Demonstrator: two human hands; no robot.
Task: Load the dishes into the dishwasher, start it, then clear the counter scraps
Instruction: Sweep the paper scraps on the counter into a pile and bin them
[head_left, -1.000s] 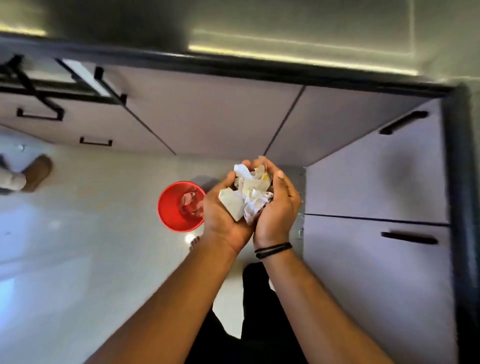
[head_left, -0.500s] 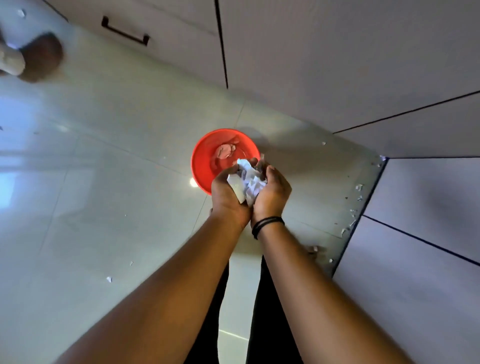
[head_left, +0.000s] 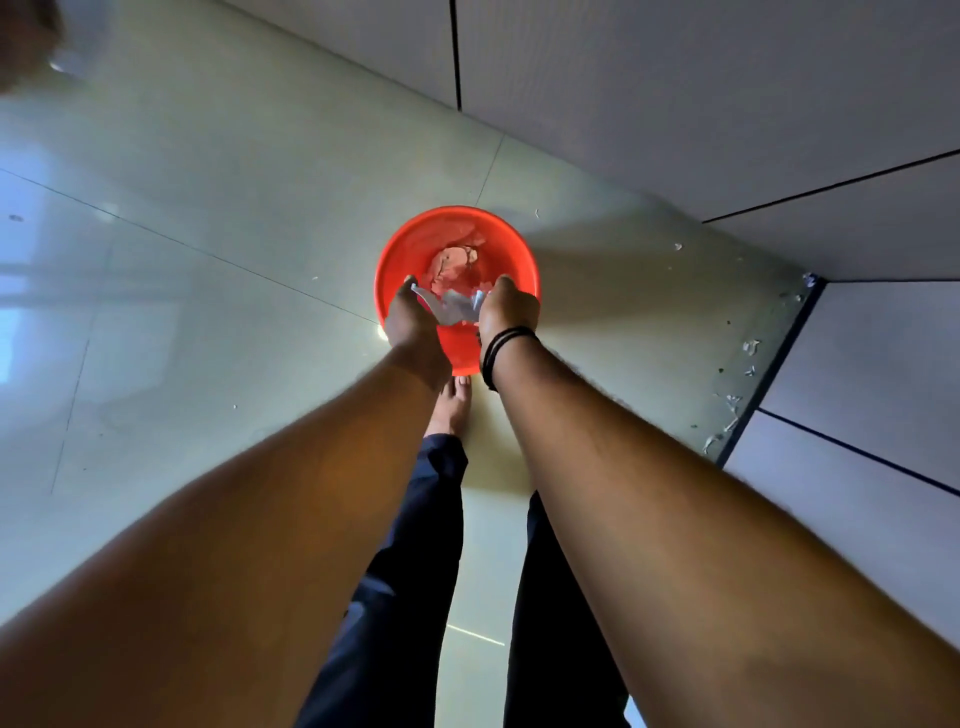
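We look straight down at a red plastic bin (head_left: 415, 244) standing on the pale tiled floor (head_left: 208, 208), close to the foot of the grey cabinet fronts (head_left: 675, 93). Both our arms reach down over it. Our left hand (head_left: 413, 325) and right hand (head_left: 506, 312) are cupped side by side above the near half of the bin, palms turned toward each other, and between them sit the crumpled white paper scraps (head_left: 457, 306), held by the curled fingers of both hands just over the bin's opening. More paper scraps already lie in the bottom of the bin (head_left: 454, 260), tinted pink by the plastic. A black band (head_left: 501, 345) circles our right wrist. Below the bin's near edge, a bare foot (head_left: 454, 405) shows on the tiles, with dark trouser legs (head_left: 415, 545) beneath our forearms. Small white bits (head_left: 748, 348) are scattered on the floor along the dark base strip of the cabinet to the right.
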